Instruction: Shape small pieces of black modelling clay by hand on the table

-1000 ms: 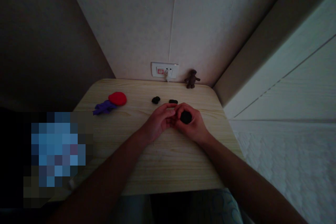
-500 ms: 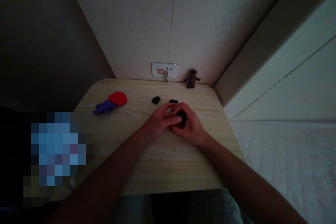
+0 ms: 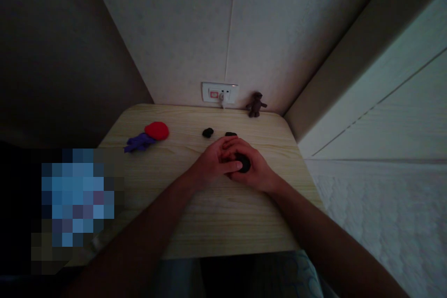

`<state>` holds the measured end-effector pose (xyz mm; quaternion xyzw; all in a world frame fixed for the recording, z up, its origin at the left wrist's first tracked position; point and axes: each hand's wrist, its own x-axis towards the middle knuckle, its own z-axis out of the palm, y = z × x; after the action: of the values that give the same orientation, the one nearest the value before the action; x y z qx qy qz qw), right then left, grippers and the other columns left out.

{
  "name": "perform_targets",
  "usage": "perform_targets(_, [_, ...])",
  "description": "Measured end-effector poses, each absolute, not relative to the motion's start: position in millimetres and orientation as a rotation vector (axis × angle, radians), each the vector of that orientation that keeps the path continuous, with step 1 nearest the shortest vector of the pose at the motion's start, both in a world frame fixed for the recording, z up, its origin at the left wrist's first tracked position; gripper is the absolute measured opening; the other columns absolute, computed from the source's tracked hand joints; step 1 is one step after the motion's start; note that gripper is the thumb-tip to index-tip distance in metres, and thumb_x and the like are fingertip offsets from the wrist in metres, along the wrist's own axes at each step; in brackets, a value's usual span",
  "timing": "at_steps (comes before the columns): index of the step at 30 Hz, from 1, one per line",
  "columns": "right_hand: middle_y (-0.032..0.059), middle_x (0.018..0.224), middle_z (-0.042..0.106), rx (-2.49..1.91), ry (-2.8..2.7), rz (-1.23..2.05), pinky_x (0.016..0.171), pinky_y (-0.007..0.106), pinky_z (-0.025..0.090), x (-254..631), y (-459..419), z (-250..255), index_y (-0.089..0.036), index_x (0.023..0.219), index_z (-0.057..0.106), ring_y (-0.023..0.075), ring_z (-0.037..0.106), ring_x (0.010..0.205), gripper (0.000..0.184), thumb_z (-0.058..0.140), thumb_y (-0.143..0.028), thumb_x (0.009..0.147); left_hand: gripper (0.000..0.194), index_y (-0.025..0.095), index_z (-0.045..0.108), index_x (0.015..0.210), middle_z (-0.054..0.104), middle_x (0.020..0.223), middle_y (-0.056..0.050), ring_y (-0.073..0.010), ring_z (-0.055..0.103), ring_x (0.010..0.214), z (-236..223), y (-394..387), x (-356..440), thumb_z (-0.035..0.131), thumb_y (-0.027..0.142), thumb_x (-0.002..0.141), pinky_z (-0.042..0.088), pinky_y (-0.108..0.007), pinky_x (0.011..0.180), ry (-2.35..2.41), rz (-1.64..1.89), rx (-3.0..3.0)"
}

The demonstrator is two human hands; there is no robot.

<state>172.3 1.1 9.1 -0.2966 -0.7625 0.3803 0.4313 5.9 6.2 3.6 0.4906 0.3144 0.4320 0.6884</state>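
Observation:
A rounded lump of black modelling clay (image 3: 244,163) is held between both hands over the middle of the table. My right hand (image 3: 256,170) curls around it from the right, fingers bent. My left hand (image 3: 211,160) closes in from the other side, its thumb pressing on the clay's top and its fingers meeting those of the right. The clay's underside is hidden by the hands. Just beyond the fingertips lies a small black piece (image 3: 231,134), partly covered by them. Left of that sits another small black lump (image 3: 208,132).
The pale wooden table (image 3: 195,223) meets a wall with a socket and plug (image 3: 220,93). A dark brown bear-like figure (image 3: 256,104) stands at the back right. A flat red disc (image 3: 157,131) touches a purple piece (image 3: 139,142) at left. Further left, an area is pixelated.
The black lump has shifted slightly toward me and shows more of its rounded top. My left thumb has moved a little lower, and the hands cover more of the far black piece.

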Motion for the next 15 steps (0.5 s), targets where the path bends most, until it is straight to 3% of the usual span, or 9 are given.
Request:
perform_targets(3, [0.0068,0.116,0.066,-0.73,-1.902,0.984,0.103,0.046,0.051,173.3,1.2,8.3,-0.025,0.086,0.071,0.0264,0.063,0.116,0.021,0.077,-0.014,0.07,0.077,0.021,0.058,0.133,0.069,0.126,-0.011,-0.0213,0.072,0.099,5.9,5.3,5.8,0.09,0.018,0.063,0.055,-0.032,0.085,0.676,0.936,1.063])
perform_targets(7, [0.0072,0.116,0.067,-0.757,-1.853,1.02,0.103,0.046,0.052,173.9,1.2,7.9,-0.023,0.078,0.07,0.0259,0.065,0.115,0.013,0.079,-0.018,0.072,0.081,0.021,0.052,0.137,0.074,0.11,-0.007,-0.0198,0.074,0.088,5.9,5.1,7.0,0.089,0.02,0.065,0.056,-0.031,0.08,0.669,0.913,0.997])
perform_targets(15, [0.0068,0.11,0.069,-0.79,-1.76,1.011,0.101,0.046,0.053,171.1,1.0,8.7,-0.024,0.078,0.06,0.0253,0.066,0.11,0.02,0.075,-0.013,0.069,0.079,0.018,0.055,0.135,0.076,0.101,-0.006,-0.0211,0.074,0.089,5.5,6.1,9.7,0.089,0.017,0.063,0.054,-0.036,0.087,0.675,0.965,0.949])
